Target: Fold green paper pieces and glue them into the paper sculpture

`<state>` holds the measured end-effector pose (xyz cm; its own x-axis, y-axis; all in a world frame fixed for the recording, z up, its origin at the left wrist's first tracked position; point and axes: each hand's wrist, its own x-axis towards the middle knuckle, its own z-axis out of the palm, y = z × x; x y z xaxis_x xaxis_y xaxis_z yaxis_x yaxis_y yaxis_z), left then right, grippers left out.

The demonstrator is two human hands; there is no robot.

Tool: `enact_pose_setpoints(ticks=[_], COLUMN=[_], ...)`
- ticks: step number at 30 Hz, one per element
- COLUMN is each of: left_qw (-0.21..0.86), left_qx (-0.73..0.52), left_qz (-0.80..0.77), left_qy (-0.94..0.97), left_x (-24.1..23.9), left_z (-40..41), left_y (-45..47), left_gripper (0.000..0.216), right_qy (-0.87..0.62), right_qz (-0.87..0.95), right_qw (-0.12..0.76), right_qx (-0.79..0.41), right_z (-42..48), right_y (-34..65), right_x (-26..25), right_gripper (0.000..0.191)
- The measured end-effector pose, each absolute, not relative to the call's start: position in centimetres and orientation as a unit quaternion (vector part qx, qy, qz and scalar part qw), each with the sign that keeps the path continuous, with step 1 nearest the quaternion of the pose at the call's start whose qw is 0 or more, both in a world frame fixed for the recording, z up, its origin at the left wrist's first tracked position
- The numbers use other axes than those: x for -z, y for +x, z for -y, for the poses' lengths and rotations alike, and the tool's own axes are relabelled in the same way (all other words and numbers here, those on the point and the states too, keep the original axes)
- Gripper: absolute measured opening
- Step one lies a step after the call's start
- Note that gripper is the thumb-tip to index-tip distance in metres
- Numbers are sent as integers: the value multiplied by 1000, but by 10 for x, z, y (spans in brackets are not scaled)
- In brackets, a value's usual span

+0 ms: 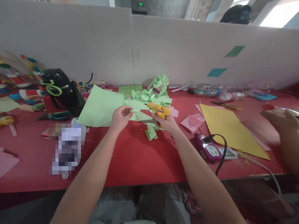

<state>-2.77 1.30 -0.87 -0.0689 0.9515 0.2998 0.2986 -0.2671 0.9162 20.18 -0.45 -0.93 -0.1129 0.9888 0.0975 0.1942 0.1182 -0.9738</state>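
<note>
**Yellow glue gun in the right hand, its nozzle toward the left hand**

The white partition (81,40) stands behind the red table (140,158), and it is the largest thing here. On the table, a yellow sheet (230,130) lies to the right and a light green sheet (102,109) lies to the left, just beyond the left hand (120,119). At the right edge there is also another person's hand (283,121).

The right hand (167,123) has its fingers wrapped around the glue gun (159,109), which is above the middle of the table, in front of the pile of folded green papers (148,95). The long axis of the gun runs nearly sideways. Its narrow nozzle points left, with a small gap between it and the left fingertips. On the left hand, thumb and forefinger are near together; I cannot tell if they pinch a small piece of green paper or only touch it.

One folded green piece (151,133) lies nearer to the person, below the right hand. A purple socket block (205,148) is beside the right forearm.

Concerning writing, the green lit sign (140,4) is too small to read, and I can read no brand on the gun.
</note>
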Motion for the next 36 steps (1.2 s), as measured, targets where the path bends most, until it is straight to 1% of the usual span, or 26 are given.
enact_pose_setpoints(ticks=[2,5,11,17,22,28,36], left_qw=[307,322,321,328,337,335,343], left_qx=[-534,-537,-523,-535,-533,-550,-532], left_qz=[-525,-548,-550,-537,-545,-526,-520], left_qy=[587,555,567,564,553,555,574], left_x=[8,7,5,6,8,10,10], left_z=[-13,-12,-10,-10,-10,-11,-7], left_y=[-28,-28,-26,-23,-21,-18,-13], left_gripper=[22,30,20,21,26,29,30], right_qy=[-498,-510,-520,-489,-484,-466,-472], right_qz=[609,627,653,663,672,677,669], right_qw=[434,415,412,428,416,424,429], right_qx=[-438,-418,-367,-371,-377,-380,-383], right_z=[6,9,10,8,13,14,12], right_y=[199,195,194,194,191,190,193], right_x=[11,11,14,23,18,16,19], right_gripper=[41,41,39,34,31,30,29])
